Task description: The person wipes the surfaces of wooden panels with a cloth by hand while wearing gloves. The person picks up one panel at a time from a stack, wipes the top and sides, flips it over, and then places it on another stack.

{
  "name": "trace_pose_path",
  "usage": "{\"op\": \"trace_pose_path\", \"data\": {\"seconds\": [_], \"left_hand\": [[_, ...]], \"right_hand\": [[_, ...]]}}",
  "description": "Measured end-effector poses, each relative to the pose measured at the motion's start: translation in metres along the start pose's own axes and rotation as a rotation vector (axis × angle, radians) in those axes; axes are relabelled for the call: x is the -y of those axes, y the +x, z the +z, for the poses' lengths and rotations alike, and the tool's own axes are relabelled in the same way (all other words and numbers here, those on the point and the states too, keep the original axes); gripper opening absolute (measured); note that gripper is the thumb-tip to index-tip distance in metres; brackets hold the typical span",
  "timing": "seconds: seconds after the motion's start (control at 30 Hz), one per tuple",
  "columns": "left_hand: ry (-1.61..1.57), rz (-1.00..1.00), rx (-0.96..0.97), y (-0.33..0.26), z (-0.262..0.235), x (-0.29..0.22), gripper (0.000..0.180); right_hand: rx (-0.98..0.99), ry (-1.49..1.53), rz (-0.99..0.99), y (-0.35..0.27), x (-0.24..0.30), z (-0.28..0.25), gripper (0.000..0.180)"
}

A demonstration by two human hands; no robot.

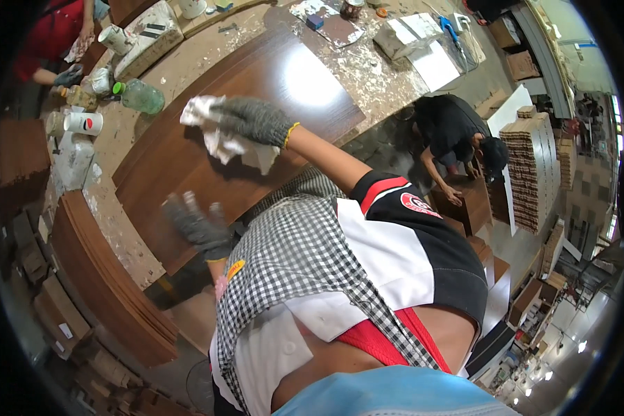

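Note:
A dark brown wooden panel (208, 180) with a glossy reflection lies flat across the workbench. My right hand (253, 119), in a grey knit glove with a yellow cuff, presses a crumpled white rag (218, 142) onto the panel's middle. Part of the rag bunches out past the fingertips, and the rest trails below the palm. Closer to my body, my gloved left hand (200, 225) is over the panel's near left part, fingers spread and slightly smeared by motion. Nothing shows in it; I cannot tell whether it touches the wood.
A paint-spattered workbench (388, 83) holds a green bottle (140, 96), a white cup (83, 123) and a blue-handled tool (451, 31). Stacked curved brown panels (111, 284) stand at left. One co-worker (457, 132) bends over a brown box at right; another's gloved hand (69, 75) is far left.

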State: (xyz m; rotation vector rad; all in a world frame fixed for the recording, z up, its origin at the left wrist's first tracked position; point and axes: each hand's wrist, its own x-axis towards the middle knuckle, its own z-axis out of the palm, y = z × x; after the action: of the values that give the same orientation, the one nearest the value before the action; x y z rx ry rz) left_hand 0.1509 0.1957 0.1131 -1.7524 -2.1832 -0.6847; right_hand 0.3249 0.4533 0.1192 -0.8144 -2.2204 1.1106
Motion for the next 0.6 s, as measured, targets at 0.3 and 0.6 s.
{"op": "trace_pose_path", "data": {"seconds": [0.3,0.6], "left_hand": [[-0.296,0.459,0.392,0.001,0.093,-0.064,0.096],[-0.031,0.491,0.572,0.003,0.107,-0.079,0.087]], "right_hand": [[-0.381,-0.446,0.504,0.057,-0.212,-0.145,0.034],[-0.297,-0.551,0.466,0.094,-0.315,-0.211,0.044]]}}
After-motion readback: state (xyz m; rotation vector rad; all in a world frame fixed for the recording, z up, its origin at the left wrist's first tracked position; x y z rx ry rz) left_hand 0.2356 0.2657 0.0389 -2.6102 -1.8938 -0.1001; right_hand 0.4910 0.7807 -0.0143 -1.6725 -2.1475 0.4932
